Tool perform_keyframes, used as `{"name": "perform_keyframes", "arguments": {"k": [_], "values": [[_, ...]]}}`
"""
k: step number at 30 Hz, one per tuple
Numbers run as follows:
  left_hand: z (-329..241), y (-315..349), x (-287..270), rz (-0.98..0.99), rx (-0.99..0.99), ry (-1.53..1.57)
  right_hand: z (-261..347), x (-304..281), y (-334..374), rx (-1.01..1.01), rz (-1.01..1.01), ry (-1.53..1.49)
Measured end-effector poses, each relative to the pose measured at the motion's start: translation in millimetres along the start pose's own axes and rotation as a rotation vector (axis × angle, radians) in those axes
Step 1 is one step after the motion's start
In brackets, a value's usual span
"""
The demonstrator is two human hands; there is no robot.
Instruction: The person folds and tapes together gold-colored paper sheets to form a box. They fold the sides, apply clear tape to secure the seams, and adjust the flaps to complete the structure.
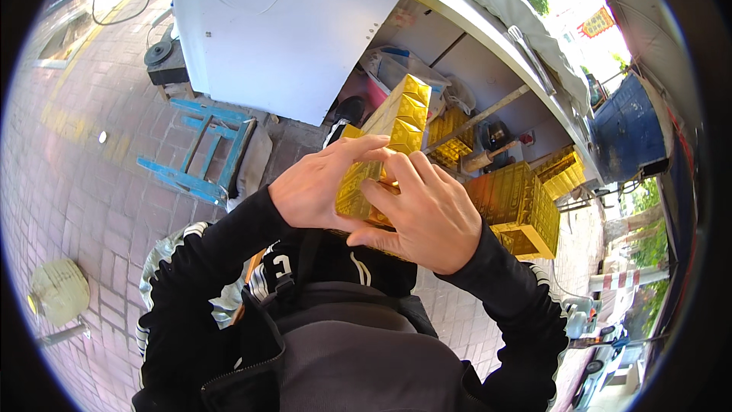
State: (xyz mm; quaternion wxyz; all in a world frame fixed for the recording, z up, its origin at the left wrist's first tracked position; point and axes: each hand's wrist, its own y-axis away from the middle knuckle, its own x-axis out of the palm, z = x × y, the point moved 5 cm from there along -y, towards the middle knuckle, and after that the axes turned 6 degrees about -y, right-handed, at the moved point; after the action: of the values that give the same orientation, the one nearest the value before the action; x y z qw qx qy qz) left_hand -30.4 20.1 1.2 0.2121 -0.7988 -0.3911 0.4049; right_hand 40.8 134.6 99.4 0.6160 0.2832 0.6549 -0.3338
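My left hand [316, 187] grips the left side of a shiny gold foil-paper block [353, 192] in front of my body. My right hand [435, 210] lies over its right side, fingers bent and pressed on it. Together the hands hide much of the block, including its lower right part. Just beyond my fingertips stands a long gold foil-covered block [406, 118] with creased, faceted faces. I cannot tell whether it joins the piece in my hands. To the right of my right hand is a larger patterned gold box [515, 202], its near end showing a folded rim.
Under the counter [488, 11] sit more gold stacks [450, 136] and a clear plastic bin [404, 65]. Further gold pieces [560, 174] lie at right. A blue wooden stool [202, 149] stands left, a plastic jug [59, 290] lower left, a blue bucket [629, 126] far right.
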Motion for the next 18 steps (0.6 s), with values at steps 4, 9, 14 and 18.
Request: {"name": "perform_keyframes", "arguments": {"k": [4, 9, 14, 18], "values": [[-6, -1, -9, 0.0, 0.098, -0.108, -16, -21, 33, 0.133, -0.15, -0.057], [-16, -4, -5, 0.094, 0.12, -0.252, -39, -36, 94, 0.404, -0.239, -0.103], [-23, -10, -2, 0.132, 0.133, -0.262, -58, -43, 153, 0.502, -0.438, -0.107], [-34, -5, -1, 0.18, 0.141, -0.313, -96, -35, 206, 0.693, -0.685, -0.361]]}}
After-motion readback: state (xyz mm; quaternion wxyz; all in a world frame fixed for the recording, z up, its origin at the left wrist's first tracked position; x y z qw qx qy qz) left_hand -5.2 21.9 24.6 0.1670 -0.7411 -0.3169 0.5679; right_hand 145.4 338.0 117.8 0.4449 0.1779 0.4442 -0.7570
